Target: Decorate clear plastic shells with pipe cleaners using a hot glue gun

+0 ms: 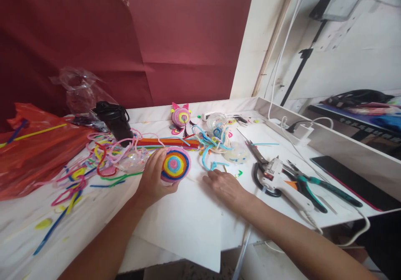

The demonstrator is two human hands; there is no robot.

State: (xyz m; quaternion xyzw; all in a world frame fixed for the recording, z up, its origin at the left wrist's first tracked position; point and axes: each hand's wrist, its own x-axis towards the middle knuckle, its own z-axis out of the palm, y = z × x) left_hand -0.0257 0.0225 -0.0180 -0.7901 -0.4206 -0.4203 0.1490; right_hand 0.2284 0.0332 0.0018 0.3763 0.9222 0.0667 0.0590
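Two bare forearms come into the head view from the bottom edge, with no sleeve showing on either as far as the frame reaches. The left hand (153, 177) and the right hand (224, 186) carry no glove, ring, watch or bracelet that can be made out. The fingers are slender, and the nails are too small to tell apart at this size.
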